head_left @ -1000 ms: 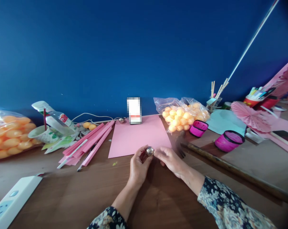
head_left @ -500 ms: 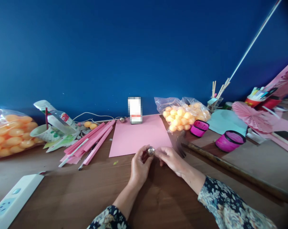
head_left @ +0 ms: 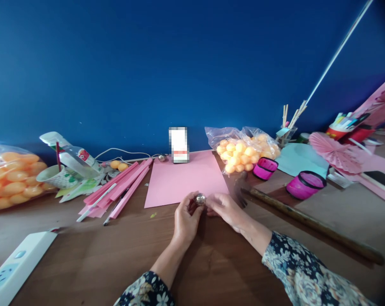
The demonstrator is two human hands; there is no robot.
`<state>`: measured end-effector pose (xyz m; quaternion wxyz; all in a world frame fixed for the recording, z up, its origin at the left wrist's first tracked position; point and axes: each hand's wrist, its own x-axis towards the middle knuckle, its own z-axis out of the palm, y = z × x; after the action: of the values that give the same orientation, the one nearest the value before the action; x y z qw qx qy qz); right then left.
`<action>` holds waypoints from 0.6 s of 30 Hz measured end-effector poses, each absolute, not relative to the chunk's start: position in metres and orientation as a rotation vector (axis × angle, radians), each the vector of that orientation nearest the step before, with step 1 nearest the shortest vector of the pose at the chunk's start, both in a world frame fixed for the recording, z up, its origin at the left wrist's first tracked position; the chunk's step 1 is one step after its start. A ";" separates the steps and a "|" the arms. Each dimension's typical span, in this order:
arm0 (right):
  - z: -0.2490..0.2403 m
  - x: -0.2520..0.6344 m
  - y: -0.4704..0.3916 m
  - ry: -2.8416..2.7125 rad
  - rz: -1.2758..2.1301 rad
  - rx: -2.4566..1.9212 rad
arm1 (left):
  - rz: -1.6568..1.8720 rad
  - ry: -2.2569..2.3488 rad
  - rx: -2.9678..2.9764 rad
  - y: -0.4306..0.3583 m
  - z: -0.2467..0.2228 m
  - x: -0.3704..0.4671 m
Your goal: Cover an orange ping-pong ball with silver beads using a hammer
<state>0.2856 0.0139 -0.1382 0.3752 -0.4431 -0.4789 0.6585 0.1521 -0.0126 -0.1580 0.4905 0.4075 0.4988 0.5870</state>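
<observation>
A small shiny metallic ball [head_left: 200, 199] is pinched between the thumb and fingers of my left hand [head_left: 185, 219], over the near edge of a pink paper sheet [head_left: 186, 180]. My right hand [head_left: 226, 209] is at the ball's right side, its fingers drawn together close to it; whether they grip anything is too small to tell. A second shiny ball [head_left: 162, 157] lies at the sheet's far left corner. Behind the sheet stands a phone [head_left: 179, 146] with a blurred screen.
A hammer [head_left: 307, 221] lies at the right near two magenta rings [head_left: 265, 168]. Bags of orange balls [head_left: 240, 155] stand behind and far left. Pink strips [head_left: 119, 187], a paper cup [head_left: 60, 177], a bottle [head_left: 80, 157] and a power strip [head_left: 20, 263] are left.
The view has shifted slightly, so the scene sits a little higher and further left. Both hands stay close around the ball, with only small finger movement.
</observation>
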 end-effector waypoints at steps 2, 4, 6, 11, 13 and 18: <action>-0.138 0.286 0.014 -1.230 1.683 -1.122 | 1.421 1.216 0.994 -0.013 -0.158 0.152; -0.140 0.286 0.014 -1.226 1.686 -1.093 | 1.411 1.220 1.008 -0.013 -0.158 0.153; -0.142 0.287 0.014 -1.212 1.693 -1.062 | 1.403 1.229 1.020 -0.013 -0.158 0.152; -0.146 0.286 0.015 -1.255 1.641 -1.069 | 1.414 1.224 1.000 -0.013 -0.157 0.153; -0.146 0.285 0.014 -1.328 1.582 -1.063 | 1.419 1.223 0.992 -0.012 -0.156 0.153; -0.142 0.285 0.014 -1.485 1.482 -1.040 | 1.415 1.237 1.009 -0.012 -0.154 0.152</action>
<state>0.2846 0.0142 -0.1417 0.3892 -0.4091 -0.5842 0.5830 0.1521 -0.0116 -0.1544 0.4832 0.4141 0.5076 0.5808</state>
